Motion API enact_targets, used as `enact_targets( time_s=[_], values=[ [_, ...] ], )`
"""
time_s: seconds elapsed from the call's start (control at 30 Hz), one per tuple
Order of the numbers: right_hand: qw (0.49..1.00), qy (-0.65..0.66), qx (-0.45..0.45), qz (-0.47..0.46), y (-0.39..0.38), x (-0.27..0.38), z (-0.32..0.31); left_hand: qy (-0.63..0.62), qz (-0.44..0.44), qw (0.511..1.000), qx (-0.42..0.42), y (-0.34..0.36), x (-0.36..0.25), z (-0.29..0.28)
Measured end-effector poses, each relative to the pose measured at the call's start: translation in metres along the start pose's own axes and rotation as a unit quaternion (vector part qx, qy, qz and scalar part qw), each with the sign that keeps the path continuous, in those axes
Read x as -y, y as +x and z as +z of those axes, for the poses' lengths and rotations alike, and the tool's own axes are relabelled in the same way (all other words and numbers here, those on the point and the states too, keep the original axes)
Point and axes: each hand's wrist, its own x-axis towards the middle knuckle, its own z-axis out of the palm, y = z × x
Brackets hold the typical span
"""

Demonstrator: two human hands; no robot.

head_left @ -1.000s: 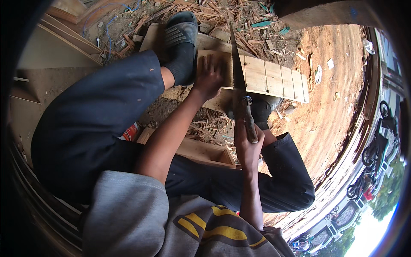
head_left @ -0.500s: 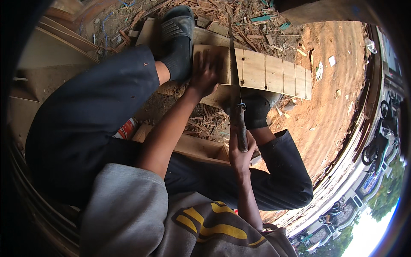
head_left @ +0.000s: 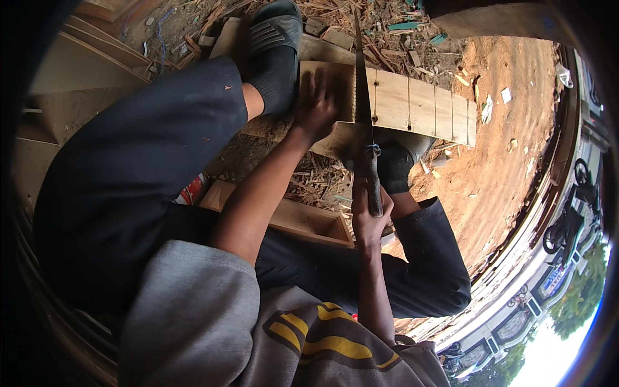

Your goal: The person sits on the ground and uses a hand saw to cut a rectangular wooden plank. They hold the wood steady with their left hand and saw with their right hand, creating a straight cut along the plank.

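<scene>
A pale wooden board (head_left: pixel 422 103) with several dark lines across it lies crosswise ahead of me. My left hand (head_left: pixel 316 111) rests on its left part, fingers spread and lying flat. In my right hand (head_left: pixel 368 216) is the dark handle of a handsaw (head_left: pixel 365 97), gripped with closed fingers. The saw's narrow blade points away from me and crosses the board just right of my left hand. A light seam with a toothed look runs beside the blade. My left foot, in a black sandal (head_left: pixel 276 32), is beside the board's left end; my right foot (head_left: pixel 394 161) is partly beneath the board.
Another plank (head_left: pixel 225 48) lies under the board on ground strewn with wood chips (head_left: pixel 387 55). A wooden box frame (head_left: pixel 309 222) sits near my legs, by a red-and-white object (head_left: pixel 192 191). Wooden panels (head_left: pixel 84 68) stand left. Bare orange soil (head_left: pixel 503 142) and parked motorbikes (head_left: pixel 567 219) are right.
The handsaw and my right hand have moved slightly away from me along the blade's line. My left hand stays on the board. The whole view has shifted a little.
</scene>
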Motion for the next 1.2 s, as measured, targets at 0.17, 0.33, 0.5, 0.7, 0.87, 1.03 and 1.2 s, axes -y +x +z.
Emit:
enact_targets(
  time_s=[0.17, 0.33, 0.5, 0.7, 0.87, 1.03, 1.2],
  values=[
    [1.0, 0.023, 0.009, 0.009, 0.021, 0.032, 0.012, -0.046, 0.047, 0.996, -0.053, -0.004, 0.012, 0.002],
    [0.998, 0.042, -0.02, 0.03, 0.002, 0.028, 0.015, -0.07, 0.107, 0.991, -0.046, -0.015, 0.023, 0.001],
    [0.999, 0.046, -0.002, 0.027, -0.001, 0.038, 0.028, -0.123, 0.071, 0.988, -0.055, -0.01, 0.019, 0.006],
    [0.998, 0.039, -0.023, 0.035, -0.006, 0.024, 0.033, -0.135, 0.039, 0.988, -0.059, -0.007, 0.009, 0.001],
    [0.999, 0.018, -0.034, 0.011, -0.021, 0.023, 0.034, -0.11, 0.044, 0.992, -0.033, -0.007, 0.011, -0.006],
    [0.996, 0.071, -0.047, 0.024, 0.015, 0.039, 0.044, -0.084, 0.036, 0.995, -0.035, -0.005, 0.005, -0.004],
    [0.995, 0.066, -0.072, 0.013, -0.008, 0.028, 0.039, -0.065, 0.037, 0.997, -0.016, -0.006, 0.003, -0.01]
  ],
)
